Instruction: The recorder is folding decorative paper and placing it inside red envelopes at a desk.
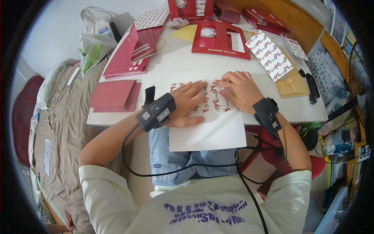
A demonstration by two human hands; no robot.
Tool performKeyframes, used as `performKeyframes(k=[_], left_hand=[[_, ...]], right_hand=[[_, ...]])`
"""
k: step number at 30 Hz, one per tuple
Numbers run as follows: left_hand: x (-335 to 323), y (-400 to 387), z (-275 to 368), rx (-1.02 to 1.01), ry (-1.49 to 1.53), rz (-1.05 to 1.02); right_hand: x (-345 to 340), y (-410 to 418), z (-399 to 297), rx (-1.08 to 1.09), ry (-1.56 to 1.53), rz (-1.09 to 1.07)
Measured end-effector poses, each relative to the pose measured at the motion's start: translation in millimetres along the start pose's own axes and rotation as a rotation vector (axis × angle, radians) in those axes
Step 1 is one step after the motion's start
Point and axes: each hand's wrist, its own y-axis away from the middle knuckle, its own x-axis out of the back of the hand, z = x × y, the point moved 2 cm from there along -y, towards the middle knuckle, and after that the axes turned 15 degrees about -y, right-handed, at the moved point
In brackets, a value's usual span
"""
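Observation:
A white paper sheet (210,134) lies before me, its blank lower part hanging past the table's front edge above my lap. Its upper part (216,102) shows printed sprigs and red bows, and looks folded over towards me. My left hand (188,103) rests palm down on the patterned part, fingers and thumb spread. At the top right of the same part, my right hand (239,90) touches the paper with bent fingers. Whether it pinches the paper is hidden. Both wrists carry black strapped devices with cables.
Red folders (115,95) are stacked at left, with more red stacks (264,20) at the back right. A red windowed box sleeve (220,39) lies ahead. Patterned sheets (270,55) and a yellow envelope (292,86) sit right. Another person's limb (69,222) rests on the bed (73,140).

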Motion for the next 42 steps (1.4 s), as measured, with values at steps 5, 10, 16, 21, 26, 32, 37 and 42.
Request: performKeyframes(k=[5,10,16,21,26,32,37,42], left_hand=[[-0.9,0.0,0.7,0.005,-0.008,-0.004],[-3.8,-0.1,0.9,0.011,-0.007,-0.019],[-4.7,-1.0,-1.0,0.013,0.009,-0.023],[-3.5,-0.1,-2.5,0.011,0.037,-0.022],[-0.4,1.5,-3.2,0.015,-0.059,-0.043],[7.1,7.2,-4.1,0.016,-0.25,-0.054],[11.7,17.4,-10.5,0.098,-0.213,-0.045],[3.9,27.3,-18.4,0.114,-0.124,-0.174]], right_hand=[[-1.8,-0.1,-0.2,0.005,0.013,0.01],[-3.4,-0.8,-4.1,0.02,0.032,0.0],[-6.9,-7.9,-10.5,0.05,0.017,0.007],[-17.4,-18.7,-23.3,-0.022,0.013,0.073],[-22.7,-17.6,-23.8,-0.026,-0.049,0.111],[-24.7,-17.4,-19.9,0.033,0.008,0.101],[-26.9,-19.4,-19.6,0.057,0.113,0.015],[-26.3,-19.9,-20.6,0.09,0.162,0.007]])
